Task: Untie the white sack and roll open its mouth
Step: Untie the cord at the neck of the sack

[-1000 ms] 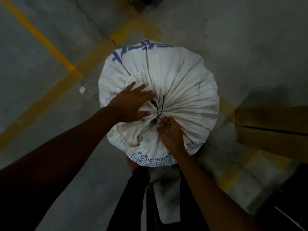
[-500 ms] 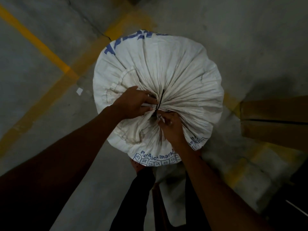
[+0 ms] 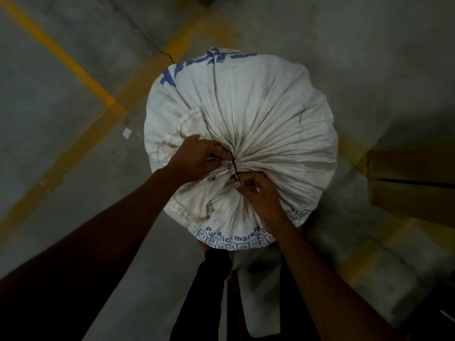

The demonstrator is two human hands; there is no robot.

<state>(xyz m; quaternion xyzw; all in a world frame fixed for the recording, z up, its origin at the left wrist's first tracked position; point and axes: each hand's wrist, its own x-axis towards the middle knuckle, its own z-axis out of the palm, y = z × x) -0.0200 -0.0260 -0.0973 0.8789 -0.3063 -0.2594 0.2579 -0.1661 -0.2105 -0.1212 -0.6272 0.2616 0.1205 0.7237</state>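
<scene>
A full white sack with blue print stands upright on the floor below me. Its mouth is gathered into tight pleats at the top centre. A thin black tie binds the gathered neck. My left hand grips the bunched fabric just left of the tie, fingers curled. My right hand pinches the tie's lower end between thumb and fingertips. A loose flap of the sack mouth with a metal eyelet lies under my left wrist.
The grey concrete floor carries yellow painted lines. Cardboard boxes sit close on the right of the sack. My dark-trousered legs stand right against the sack's near side. A small white scrap lies on the floor at left.
My left hand went from lying flat with spread fingers on the sack to closing on the fabric beside the tie. My right hand stays at the tie's lower end.
</scene>
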